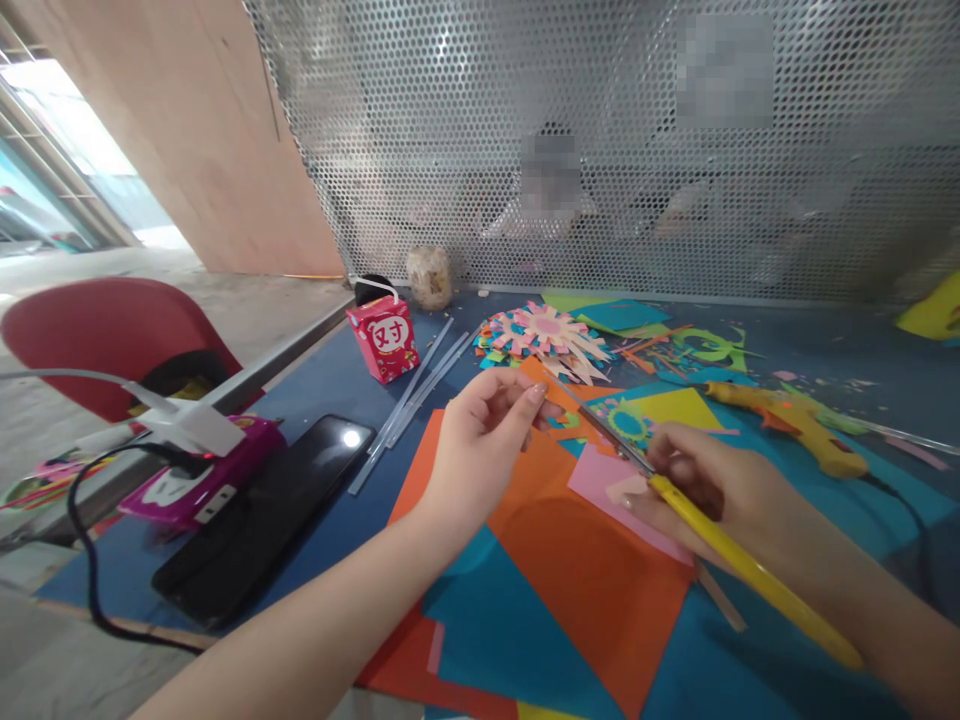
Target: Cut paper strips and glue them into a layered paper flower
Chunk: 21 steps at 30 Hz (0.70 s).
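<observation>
My left hand (487, 425) pinches a small orange paper piece (532, 367) between thumb and fingers, above the middle of the table. In my right hand (712, 495) are long scissors (739, 555) with yellow handles and metal blades. Their blades point up and left, close to the orange piece; whether they touch it I cannot tell. Under both hands lie a large orange sheet (592, 580), a blue sheet (510, 640) and a pink sheet (592, 475). Beyond my hands sits a pile of fringed paper flowers (544, 325) in several colours.
Clear glue sticks (420, 395), a red drink box (383, 338) and a black phone (262, 525) lie or stand left. A purple power strip (202, 480) with cables sits at the edge. At right is a yellow glue gun (802, 425). Perforated metal (450, 130) stands behind.
</observation>
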Each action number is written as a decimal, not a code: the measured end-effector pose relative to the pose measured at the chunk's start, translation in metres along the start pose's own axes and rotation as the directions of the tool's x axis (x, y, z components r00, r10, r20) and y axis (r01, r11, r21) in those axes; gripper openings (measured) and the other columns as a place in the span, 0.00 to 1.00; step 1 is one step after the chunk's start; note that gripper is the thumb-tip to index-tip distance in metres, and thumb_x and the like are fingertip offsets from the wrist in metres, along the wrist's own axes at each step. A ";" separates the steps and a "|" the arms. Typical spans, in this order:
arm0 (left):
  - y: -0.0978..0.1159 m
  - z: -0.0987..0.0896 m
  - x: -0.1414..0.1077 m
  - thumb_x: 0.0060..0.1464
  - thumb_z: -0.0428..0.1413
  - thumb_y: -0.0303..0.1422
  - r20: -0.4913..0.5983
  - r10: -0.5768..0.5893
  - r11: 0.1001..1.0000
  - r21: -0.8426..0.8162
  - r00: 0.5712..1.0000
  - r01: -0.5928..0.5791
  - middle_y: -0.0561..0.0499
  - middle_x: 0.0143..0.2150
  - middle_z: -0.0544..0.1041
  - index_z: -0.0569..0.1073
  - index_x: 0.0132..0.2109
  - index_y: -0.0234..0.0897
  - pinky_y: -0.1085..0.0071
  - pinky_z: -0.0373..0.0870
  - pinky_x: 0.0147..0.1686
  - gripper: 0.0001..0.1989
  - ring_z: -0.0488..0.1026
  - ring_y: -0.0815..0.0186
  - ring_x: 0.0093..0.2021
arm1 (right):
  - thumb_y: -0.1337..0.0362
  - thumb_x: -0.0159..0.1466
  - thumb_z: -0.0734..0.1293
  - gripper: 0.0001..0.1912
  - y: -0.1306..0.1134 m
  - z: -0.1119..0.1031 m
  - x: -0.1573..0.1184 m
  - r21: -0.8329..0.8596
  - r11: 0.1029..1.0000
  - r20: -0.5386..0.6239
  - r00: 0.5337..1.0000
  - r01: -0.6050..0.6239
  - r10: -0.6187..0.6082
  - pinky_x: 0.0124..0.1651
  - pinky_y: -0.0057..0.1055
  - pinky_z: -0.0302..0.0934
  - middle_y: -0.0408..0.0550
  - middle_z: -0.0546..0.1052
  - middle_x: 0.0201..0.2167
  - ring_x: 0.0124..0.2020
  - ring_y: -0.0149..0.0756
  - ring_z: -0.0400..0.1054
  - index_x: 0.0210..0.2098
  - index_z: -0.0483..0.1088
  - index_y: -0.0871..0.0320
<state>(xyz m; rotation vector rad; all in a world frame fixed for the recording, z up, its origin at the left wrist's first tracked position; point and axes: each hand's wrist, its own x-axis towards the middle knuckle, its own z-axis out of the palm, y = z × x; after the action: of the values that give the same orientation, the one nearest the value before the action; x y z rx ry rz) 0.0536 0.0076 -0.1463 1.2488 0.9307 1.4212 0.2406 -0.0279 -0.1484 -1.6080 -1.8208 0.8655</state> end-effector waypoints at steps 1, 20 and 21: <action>0.000 0.000 0.000 0.53 0.54 0.30 0.001 0.001 1.000 0.002 1.000 -0.001 0.54 0.24 0.74 0.66 0.30 0.35 0.79 0.61 0.21 0.05 0.67 0.75 0.23 | 0.55 0.52 0.68 0.18 0.000 0.000 0.000 -0.009 1.000 0.006 1.000 0.006 -0.006 0.22 0.24 0.42 0.34 0.50 0.19 0.21 0.27 0.45 0.24 0.53 0.54; 0.000 0.000 0.000 0.54 0.53 0.29 0.007 0.034 0.998 0.047 0.999 -0.034 0.53 0.24 0.73 0.67 0.29 0.35 0.79 0.61 0.21 0.06 0.67 0.75 0.23 | 0.50 0.52 0.64 0.16 0.012 0.007 0.003 0.017 1.000 -0.026 1.000 -0.002 0.002 0.23 0.26 0.49 0.36 0.55 0.22 0.23 0.31 0.54 0.27 0.55 0.52; 0.000 0.001 -0.001 0.53 0.53 0.28 0.010 0.037 0.998 0.048 0.999 -0.037 0.53 0.24 0.73 0.67 0.29 0.35 0.79 0.61 0.21 0.06 0.67 0.75 0.23 | 0.48 0.52 0.64 0.17 0.012 0.008 0.002 0.005 1.000 -0.050 0.999 0.000 0.001 0.23 0.26 0.50 0.36 0.55 0.22 0.23 0.31 0.54 0.26 0.55 0.52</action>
<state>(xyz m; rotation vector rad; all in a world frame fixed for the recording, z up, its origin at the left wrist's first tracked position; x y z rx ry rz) 0.0542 0.0069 -0.1459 1.3130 0.9447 1.4284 0.2412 -0.0259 -0.1626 -1.6129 -1.7825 0.8215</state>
